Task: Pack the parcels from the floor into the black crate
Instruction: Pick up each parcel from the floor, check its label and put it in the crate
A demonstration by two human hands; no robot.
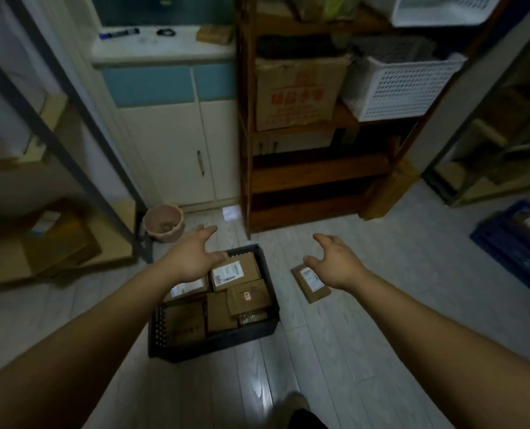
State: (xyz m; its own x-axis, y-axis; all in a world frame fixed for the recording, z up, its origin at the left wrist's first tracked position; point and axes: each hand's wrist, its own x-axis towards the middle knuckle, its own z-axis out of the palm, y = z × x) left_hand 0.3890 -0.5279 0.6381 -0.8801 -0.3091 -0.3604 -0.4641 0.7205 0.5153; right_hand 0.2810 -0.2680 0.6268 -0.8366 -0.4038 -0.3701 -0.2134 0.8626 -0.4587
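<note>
Black crate [214,343] nearly full, last parcel [310,283] on floor at crate's 3 o'clock; right hand [338,264] over it, left hand [192,258] above crate, both spread, empty, probably reaching.

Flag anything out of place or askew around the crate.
One parcel lies slanted on the floor to the right of the black crate, outside it. A white paper scrap lies loose by the base of the wooden shelf. The packed parcels sit at mixed angles, overlapping. No spill or damage shows.
</note>
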